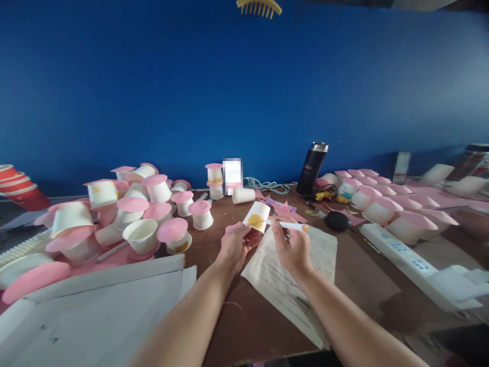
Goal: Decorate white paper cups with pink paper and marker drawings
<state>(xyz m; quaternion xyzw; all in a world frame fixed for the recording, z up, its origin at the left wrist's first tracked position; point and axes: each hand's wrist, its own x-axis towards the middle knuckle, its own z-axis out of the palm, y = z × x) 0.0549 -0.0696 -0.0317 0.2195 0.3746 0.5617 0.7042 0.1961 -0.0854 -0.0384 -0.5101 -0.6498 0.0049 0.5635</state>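
My left hand (236, 243) is closed round a white paper cup (260, 210), which it holds tilted above the table. A yellow patch (255, 221) marks the cup's side, and a bit of pink paper (231, 227) shows by my left fingers. In my right hand (293, 250) is a marker (289, 225) with a white barrel and an orange end, its tip pointing left at the yellow patch. Whether the tip touches the cup is too small to tell. Beneath my right hand lies a printed sheet of paper (324, 255).
Many white cups with pink paper discs (172, 230) crowd the left. More pink-topped cups (382, 208) stand in rows at right, behind a power strip (401, 260). A black flask (311, 168) leans near the blue wall. A white box lid (114, 316) lies front left.
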